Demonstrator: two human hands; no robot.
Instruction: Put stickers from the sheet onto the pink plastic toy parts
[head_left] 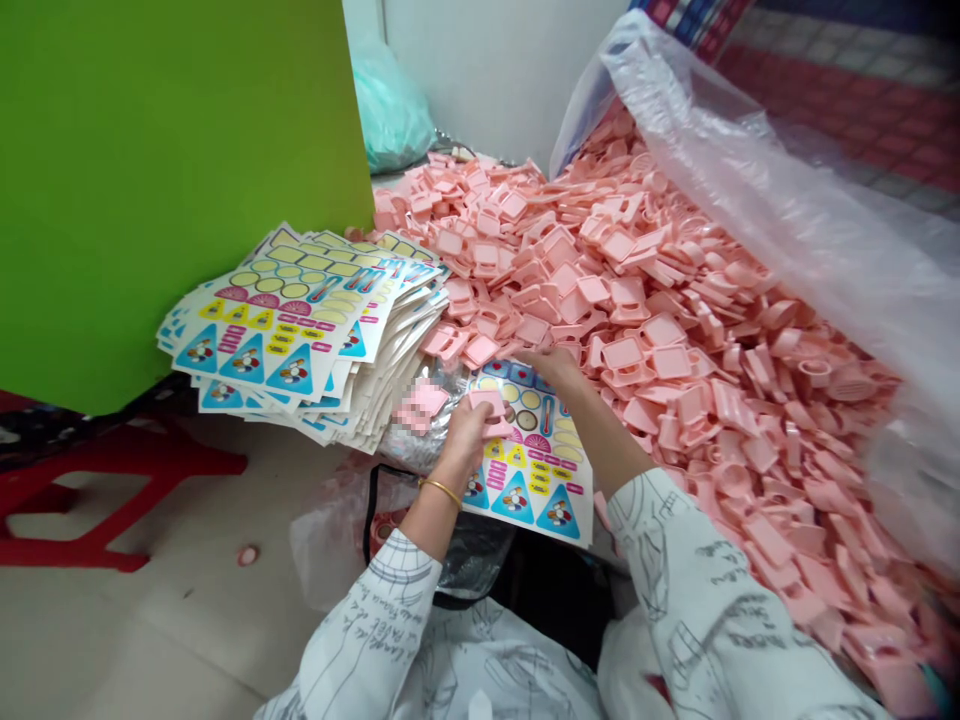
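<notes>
While left hand grips, pink plastic piece

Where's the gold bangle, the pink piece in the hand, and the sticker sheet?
Gold bangle [441, 491], head view, on the band at the wrist.
Pink plastic piece [487, 403], head view, on its flat face.
Sticker sheet [536, 497], head view, on its printed face.

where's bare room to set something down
Bare floor sits between the sticker sheets and red stool, left of the left hand. Crowded right of the right hand, where pink plastic pieces heap against the clear bag.
</notes>
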